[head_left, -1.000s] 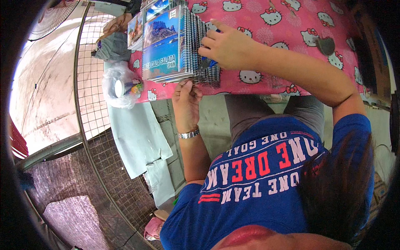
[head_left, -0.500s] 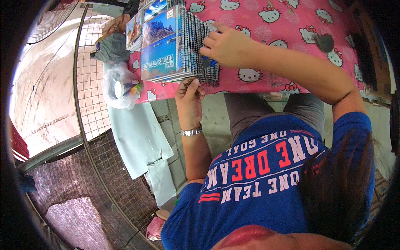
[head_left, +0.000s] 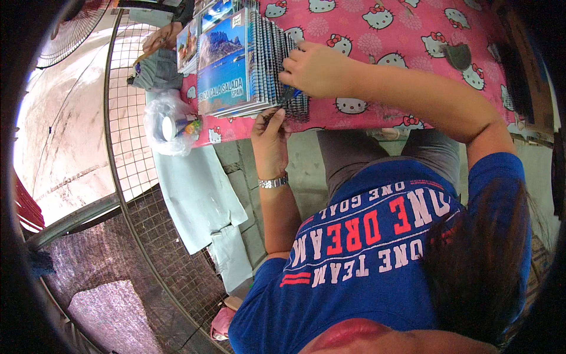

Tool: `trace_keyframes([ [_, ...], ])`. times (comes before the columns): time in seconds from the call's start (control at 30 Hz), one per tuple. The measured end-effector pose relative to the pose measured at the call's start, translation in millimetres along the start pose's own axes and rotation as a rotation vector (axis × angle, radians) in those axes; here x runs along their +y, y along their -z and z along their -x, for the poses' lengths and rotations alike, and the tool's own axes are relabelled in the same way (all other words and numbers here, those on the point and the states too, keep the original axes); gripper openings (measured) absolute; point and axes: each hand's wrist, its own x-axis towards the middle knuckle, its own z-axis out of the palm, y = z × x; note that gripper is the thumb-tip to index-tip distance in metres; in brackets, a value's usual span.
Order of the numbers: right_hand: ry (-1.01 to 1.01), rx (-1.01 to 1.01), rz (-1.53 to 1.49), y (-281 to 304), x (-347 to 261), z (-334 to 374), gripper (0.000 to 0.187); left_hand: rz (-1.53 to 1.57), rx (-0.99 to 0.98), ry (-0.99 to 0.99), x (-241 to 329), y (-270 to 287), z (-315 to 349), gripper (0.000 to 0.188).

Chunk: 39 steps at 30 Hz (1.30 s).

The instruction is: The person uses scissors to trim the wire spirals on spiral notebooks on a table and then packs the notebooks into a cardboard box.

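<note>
A stack of wire-bound notebooks (head_left: 221, 65) with blue seaside photo covers lies at the table's near left, its coiled spines fanned along the right side. My right hand (head_left: 311, 69) is closed beside those spines, its fingers around a small dark tool with blue parts (head_left: 290, 93), mostly hidden by the hand. At the stack's lower right corner, my left hand (head_left: 271, 126) is closed, thumb up and fingers curled near the wire ends. What its fingers grip there is too small and dark to tell.
A pink cartoon-cat tablecloth (head_left: 354, 47) covers the table. Left of the stack are a clear plastic bag (head_left: 171, 124) with a white-lidded item and grey cloth (head_left: 158, 72). A dark rounded object (head_left: 458, 57) sits at the right. Wire mesh (head_left: 132, 106) and a fan (head_left: 73, 29) stand at left.
My right hand has shifted slightly left and down along the spines. My left hand has moved a little right, its thumb still by the stack's corner.
</note>
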Motion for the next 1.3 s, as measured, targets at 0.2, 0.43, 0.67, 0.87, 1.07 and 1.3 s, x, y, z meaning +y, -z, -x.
trace_keyframes([
  [0.2,-0.144,-0.293,-0.086,11,1,1,0.016,-0.127,0.011,-0.091,-9,12,-5,0.011],
  [0.43,-0.017,-0.068,0.014,-5,2,3,0.015,-0.110,0.034,-0.047,-10,2,-4,0.009],
  [0.67,-0.117,-0.158,-0.027,-8,6,14,0.013,-0.115,0.050,-0.042,-13,12,-5,0.009],
  [0.87,-0.035,-0.016,-0.012,-19,-4,8,0.014,-0.009,0.002,0.019,-20,12,-6,0.009],
  [1.07,-0.135,-0.280,-0.150,-10,-8,5,0.015,-0.054,0.003,0.010,-22,12,-5,0.010],
  [1.3,0.034,0.149,0.025,-21,-4,8,0.013,0.027,0.044,-0.003,-24,11,-6,0.006],
])
